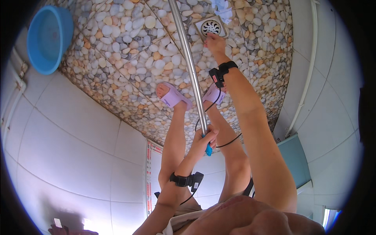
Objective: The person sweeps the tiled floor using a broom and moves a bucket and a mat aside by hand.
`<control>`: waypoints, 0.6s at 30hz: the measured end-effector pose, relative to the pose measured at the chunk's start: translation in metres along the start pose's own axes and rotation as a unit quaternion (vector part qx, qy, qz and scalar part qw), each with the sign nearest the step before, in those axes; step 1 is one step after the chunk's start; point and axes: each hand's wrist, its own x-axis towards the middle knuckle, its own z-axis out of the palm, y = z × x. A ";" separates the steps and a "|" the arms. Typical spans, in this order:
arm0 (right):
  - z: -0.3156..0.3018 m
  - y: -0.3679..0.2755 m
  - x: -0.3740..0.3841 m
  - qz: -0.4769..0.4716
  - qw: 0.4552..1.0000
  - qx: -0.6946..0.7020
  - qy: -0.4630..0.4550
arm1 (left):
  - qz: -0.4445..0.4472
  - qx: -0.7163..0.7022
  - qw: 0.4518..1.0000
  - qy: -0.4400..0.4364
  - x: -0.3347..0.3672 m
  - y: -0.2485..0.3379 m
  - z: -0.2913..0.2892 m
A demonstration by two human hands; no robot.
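Observation:
My left hand (204,138) is closed around the lower end of a long metal pole (188,58). The pole has a blue end cap (208,149), and its far end runs out of view at the top. Stretched forward, my right hand (216,44) is at the near edge of a round metal floor drain (210,27) set in a square frame. Its fingers are bent together against the drain; whatever is between them is too small to tell. A light blue and white patch (222,9), perhaps a cloth, lies just beyond the drain.
A blue plastic basin (50,39) stands at the far left by the tiled wall (78,137). Pebble-patterned tiles (129,51) cover the floor. My feet wear lilac slippers (175,96). A white pipe (309,74) runs along the right wall. Cables hang from my wristbands (223,72).

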 end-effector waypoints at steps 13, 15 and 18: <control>-0.004 -0.042 -0.022 0.186 0.905 0.380 -0.036 | -0.009 -0.007 1.000 0.012 0.004 0.000 -0.001; -0.009 -0.043 -0.024 0.194 0.904 0.376 -0.057 | -0.006 -0.006 1.000 0.013 0.004 0.000 0.000; -0.017 -0.041 -0.027 0.180 0.917 0.350 -0.063 | -0.004 -0.002 1.000 0.017 0.004 0.002 0.004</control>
